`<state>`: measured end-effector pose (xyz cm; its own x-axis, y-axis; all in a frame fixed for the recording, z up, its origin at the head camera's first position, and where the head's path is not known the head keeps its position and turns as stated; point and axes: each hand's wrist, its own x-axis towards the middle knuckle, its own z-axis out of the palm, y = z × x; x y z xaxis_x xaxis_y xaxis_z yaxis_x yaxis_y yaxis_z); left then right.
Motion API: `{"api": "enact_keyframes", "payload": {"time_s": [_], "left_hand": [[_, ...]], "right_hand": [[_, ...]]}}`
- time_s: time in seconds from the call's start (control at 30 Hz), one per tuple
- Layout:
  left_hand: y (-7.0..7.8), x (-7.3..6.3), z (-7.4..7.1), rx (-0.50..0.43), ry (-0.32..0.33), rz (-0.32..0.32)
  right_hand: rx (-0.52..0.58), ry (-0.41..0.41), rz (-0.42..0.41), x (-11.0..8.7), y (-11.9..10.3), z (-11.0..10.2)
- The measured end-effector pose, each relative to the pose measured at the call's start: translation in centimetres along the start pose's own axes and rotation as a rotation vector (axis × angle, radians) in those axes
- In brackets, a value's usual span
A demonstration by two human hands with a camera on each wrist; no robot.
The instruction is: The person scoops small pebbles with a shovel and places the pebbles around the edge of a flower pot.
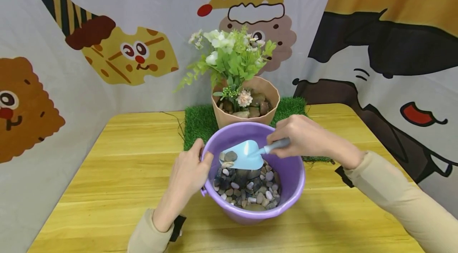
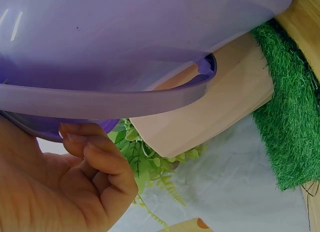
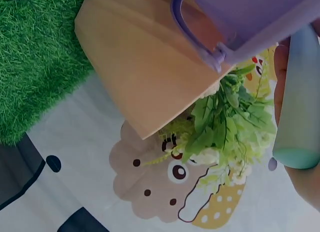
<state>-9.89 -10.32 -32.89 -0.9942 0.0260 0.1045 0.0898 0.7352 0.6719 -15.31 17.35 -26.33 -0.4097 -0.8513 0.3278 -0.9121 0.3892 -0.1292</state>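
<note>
A purple bucket [image 1: 291,173] stands on the table with several pebbles [image 1: 250,191] inside. My left hand [image 1: 187,169] holds its rim at the left, thumb at the inner side; in the left wrist view this hand [image 2: 95,177] has its fingers curled near the rim, below the bucket's handle [image 2: 125,104]. My right hand [image 1: 298,137] grips the grey-blue grip of a light blue trowel [image 1: 250,157] over the bucket's opening. A few stones [image 1: 230,156] lie at the front of its blade. In the right wrist view the trowel's grip end [image 3: 300,117] shows at the right.
Behind the bucket, a peach flowerpot [image 1: 223,113] with stones, green leaves and white flowers [image 1: 229,54] stands on a green turf mat [image 1: 198,123]. The wooden table [image 1: 118,173] extends to both sides. A cartoon-printed cloth [image 1: 171,10] hangs behind.
</note>
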Motion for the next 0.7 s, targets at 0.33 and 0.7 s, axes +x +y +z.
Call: {"api": "enact_keyframes", "payload": {"time_s": [0.33,0.7], "left_hand": [[0.0,0.0,0.0,-0.006,-0.005,-0.013],[-0.1,0.0,0.0,-0.002,-0.005,-0.017]], "right_hand": [[-0.044,-0.064,0.156,0.5,0.2,-1.3],[-0.096,-0.086,0.255,2.5,0.8,-2.5]]}}
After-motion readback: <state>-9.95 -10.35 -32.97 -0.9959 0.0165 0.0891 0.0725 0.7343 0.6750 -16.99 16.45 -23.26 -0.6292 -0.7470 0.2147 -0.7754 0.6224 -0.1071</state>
